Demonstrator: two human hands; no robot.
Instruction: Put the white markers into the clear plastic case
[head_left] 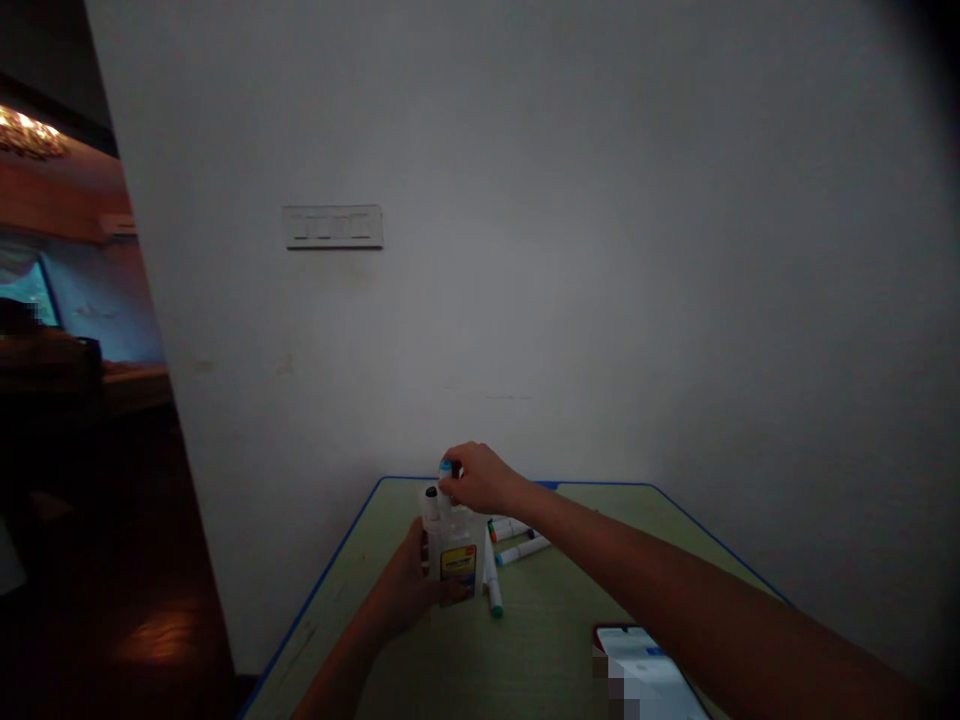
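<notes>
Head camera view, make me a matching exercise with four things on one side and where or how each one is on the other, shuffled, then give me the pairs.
Things:
1. left hand
2. right hand
3. phone
4. loose markers

Places or states:
A. lying flat on the table, right of the clear container
B. pinching a blue-capped marker at the container's top
C. gripping the container's side
D. screen lit, at the table's near end beside the right forearm

Pairs: 1-C, 2-B, 3-D, 4-A
</notes>
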